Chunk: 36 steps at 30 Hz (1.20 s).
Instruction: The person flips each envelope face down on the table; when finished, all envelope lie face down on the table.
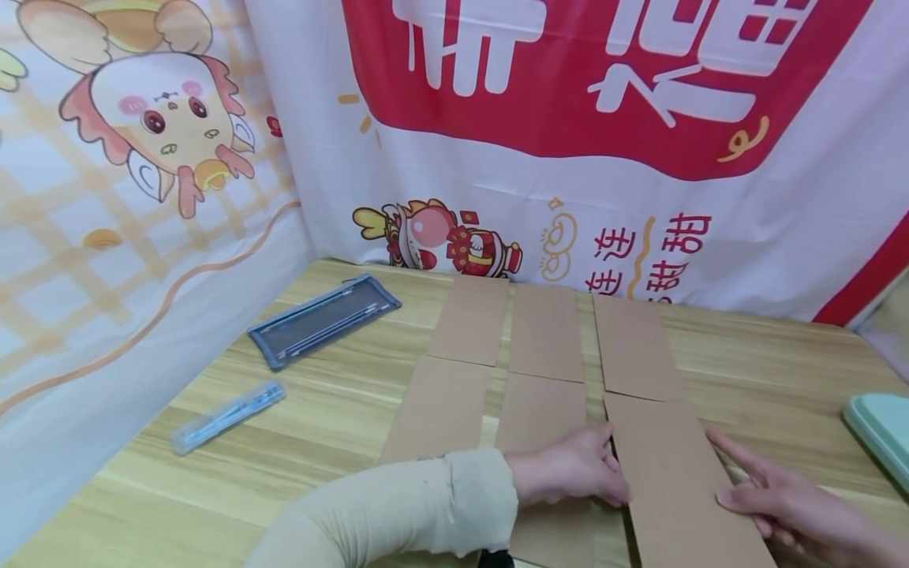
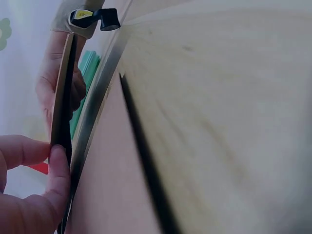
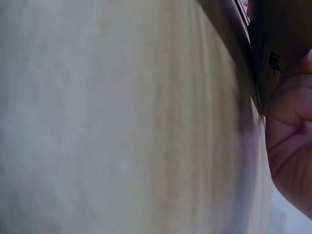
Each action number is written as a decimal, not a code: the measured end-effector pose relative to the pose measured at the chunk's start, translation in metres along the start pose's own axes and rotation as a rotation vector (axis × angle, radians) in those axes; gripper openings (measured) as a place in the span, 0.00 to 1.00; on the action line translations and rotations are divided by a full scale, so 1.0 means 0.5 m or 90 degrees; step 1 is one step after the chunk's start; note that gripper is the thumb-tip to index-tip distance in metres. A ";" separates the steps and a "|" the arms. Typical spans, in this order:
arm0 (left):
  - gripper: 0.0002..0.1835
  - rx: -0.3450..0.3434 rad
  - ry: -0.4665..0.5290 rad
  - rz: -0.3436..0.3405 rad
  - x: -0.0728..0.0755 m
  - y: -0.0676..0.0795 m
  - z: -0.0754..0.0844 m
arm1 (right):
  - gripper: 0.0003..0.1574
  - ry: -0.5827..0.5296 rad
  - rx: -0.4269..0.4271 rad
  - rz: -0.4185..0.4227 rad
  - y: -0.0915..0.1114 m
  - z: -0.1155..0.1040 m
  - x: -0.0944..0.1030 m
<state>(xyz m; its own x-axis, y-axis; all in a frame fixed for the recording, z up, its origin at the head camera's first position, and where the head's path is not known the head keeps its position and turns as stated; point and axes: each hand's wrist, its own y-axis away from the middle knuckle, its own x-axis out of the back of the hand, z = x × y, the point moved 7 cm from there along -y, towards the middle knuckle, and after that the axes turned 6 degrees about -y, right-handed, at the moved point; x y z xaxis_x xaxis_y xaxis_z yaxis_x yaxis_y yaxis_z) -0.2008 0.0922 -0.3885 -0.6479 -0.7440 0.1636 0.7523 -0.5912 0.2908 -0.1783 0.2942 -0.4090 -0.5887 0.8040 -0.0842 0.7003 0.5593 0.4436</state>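
Note:
My left hand [image 1: 571, 469] pinches the left edge of a brown cardboard sheet [image 1: 682, 481] between thumb and fingers. The right hand [image 1: 788, 497] holds the opposite edge, thumb on top and index finger stretched along the side. In the left wrist view the held cardboard sheet [image 2: 61, 107] is seen nearly edge-on, raised over the table, with left fingers [image 2: 24, 151] on it. Its shaded underside, with a small black mark, shows beside the right hand [image 3: 292, 131] in the right wrist view. The sheet's far end meets another cardboard sheet [image 1: 637, 347] lying behind it.
More brown sheets [image 1: 543, 331] lie in two columns to the left, partly under my left sleeve [image 1: 419, 505]. A dark mesh zip pouch [image 1: 327, 319] and a clear case with blue contents [image 1: 227, 416] lie farther left. A mint-green object [image 1: 880, 434] sits at the right edge.

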 end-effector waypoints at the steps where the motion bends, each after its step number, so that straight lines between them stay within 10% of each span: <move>1: 0.47 0.001 -0.004 0.000 0.000 -0.001 -0.001 | 0.51 -0.003 -0.003 -0.003 -0.001 0.001 -0.001; 36: 0.42 0.030 0.001 -0.073 0.006 0.012 -0.005 | 0.56 0.105 -0.079 0.137 -0.009 0.009 -0.005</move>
<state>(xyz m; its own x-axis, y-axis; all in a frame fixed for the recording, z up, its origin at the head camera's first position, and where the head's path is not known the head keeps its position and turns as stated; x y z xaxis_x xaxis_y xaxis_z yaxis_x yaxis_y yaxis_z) -0.1981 0.0858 -0.3887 -0.7291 -0.6727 0.1258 0.6668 -0.6568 0.3521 -0.1782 0.2908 -0.4149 -0.4962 0.8522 0.1658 0.7681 0.3419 0.5415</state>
